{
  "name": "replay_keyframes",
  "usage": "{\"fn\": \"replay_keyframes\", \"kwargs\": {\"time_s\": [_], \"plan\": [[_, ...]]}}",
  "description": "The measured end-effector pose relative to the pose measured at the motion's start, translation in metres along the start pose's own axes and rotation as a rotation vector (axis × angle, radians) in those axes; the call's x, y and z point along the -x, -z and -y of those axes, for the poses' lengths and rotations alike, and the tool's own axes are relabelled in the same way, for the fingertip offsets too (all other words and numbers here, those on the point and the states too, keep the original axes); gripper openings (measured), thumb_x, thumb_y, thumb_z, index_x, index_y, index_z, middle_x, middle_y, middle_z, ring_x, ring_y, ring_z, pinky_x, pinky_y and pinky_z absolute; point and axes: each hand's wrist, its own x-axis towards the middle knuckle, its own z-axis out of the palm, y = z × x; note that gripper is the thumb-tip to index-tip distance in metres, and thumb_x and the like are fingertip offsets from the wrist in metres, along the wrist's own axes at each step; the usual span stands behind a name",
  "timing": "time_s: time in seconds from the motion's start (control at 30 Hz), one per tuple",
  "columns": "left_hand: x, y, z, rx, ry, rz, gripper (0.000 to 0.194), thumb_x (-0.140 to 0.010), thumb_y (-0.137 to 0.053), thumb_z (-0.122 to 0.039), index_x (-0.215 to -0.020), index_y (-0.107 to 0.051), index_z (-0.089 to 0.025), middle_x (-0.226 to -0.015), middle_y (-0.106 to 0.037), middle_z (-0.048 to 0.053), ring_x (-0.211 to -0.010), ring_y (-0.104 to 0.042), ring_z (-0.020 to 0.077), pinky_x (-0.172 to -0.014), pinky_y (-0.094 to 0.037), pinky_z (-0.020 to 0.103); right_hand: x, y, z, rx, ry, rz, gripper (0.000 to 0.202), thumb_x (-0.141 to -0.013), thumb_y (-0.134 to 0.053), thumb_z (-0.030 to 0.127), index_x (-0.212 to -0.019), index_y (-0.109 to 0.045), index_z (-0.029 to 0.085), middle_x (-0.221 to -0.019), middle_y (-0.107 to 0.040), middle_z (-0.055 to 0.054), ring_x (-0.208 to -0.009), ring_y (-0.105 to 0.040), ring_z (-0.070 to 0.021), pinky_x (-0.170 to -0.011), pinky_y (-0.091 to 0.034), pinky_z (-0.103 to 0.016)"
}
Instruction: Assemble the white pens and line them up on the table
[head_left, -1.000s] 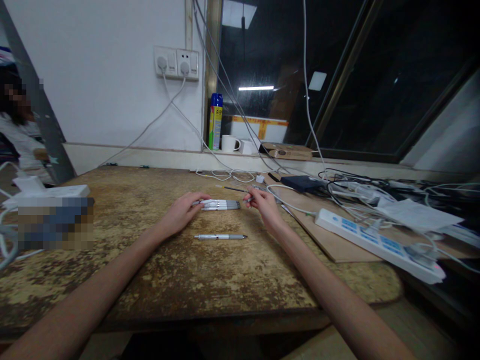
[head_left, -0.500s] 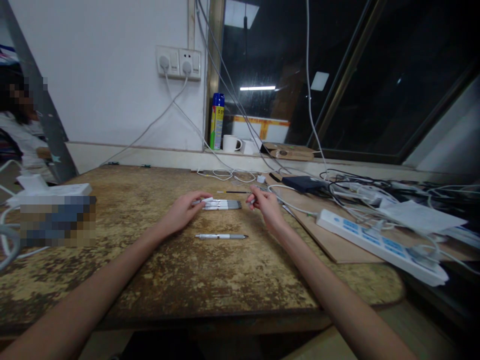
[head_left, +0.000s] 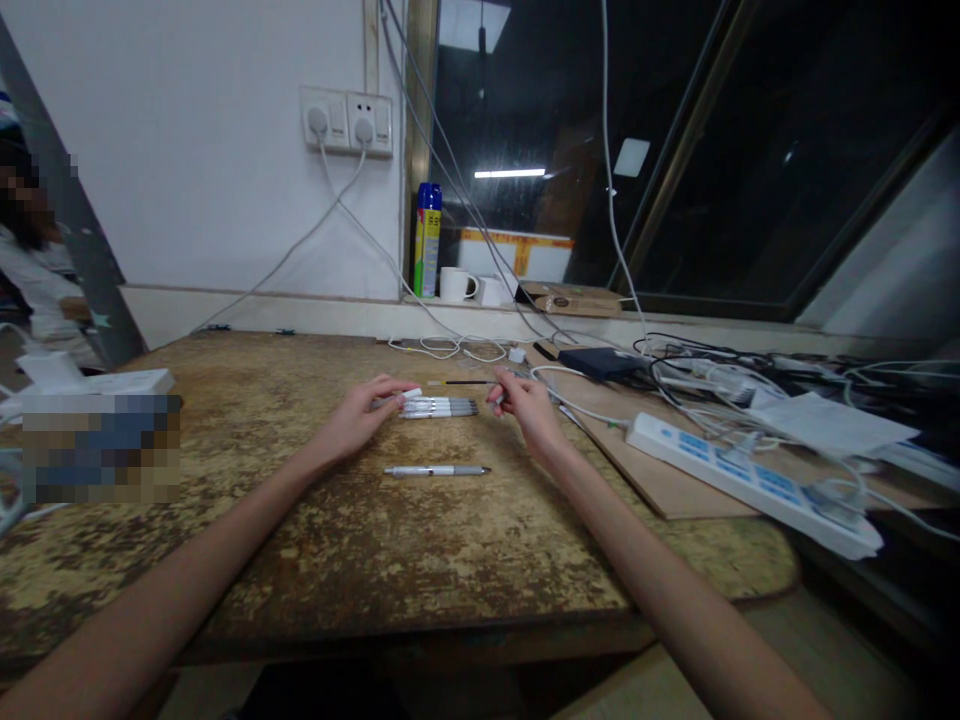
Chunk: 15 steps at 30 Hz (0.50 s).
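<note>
Several white and grey pens [head_left: 440,407] lie side by side on the worn table. At their left end my left hand [head_left: 360,415] is closed on a white pen barrel part [head_left: 409,394], whose end pokes out past the fingertips. My right hand [head_left: 529,408], just right of the row, pinches a small pale piece [head_left: 498,401] that its fingers partly cover. Behind the row a thin dark pen refill [head_left: 465,382] lies crosswise, its right end close to my right fingers. Nearer to me, a single white and grey pen [head_left: 435,470] lies apart.
A white power strip [head_left: 750,485] and a thin brown board [head_left: 645,460] are on the right, with tangled cables and a black box [head_left: 600,363] behind. Another power strip [head_left: 135,382] is at left. A spray can [head_left: 427,240] and white mug [head_left: 454,284] stand on the sill.
The whole view has shifted slightly. Both hands keep almost the same place beside the pens, with the same pieces in their fingers.
</note>
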Motion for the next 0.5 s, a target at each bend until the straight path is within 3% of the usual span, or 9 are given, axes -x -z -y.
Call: {"fn": "replay_keyframes", "kwargs": {"time_s": [0.5], "plan": [[-0.0018, 0.0006, -0.0038, 0.022, 0.0, 0.019, 0.033, -0.102, -0.048, -0.035, -0.125, -0.07, -0.024, -0.12, -0.069, 0.007, -0.114, -0.062, 0.0246, -0.105, -0.044, 0.044, 0.0012, -0.0023, 0.0011, 0.001, -0.012, 0.055, 0.052, -0.085, -0.063, 0.06, -0.057, -0.067, 0.016, -0.049, -0.057, -0.003, -0.047, -0.049, -0.0122, -0.052, -0.037, -0.026]]}}
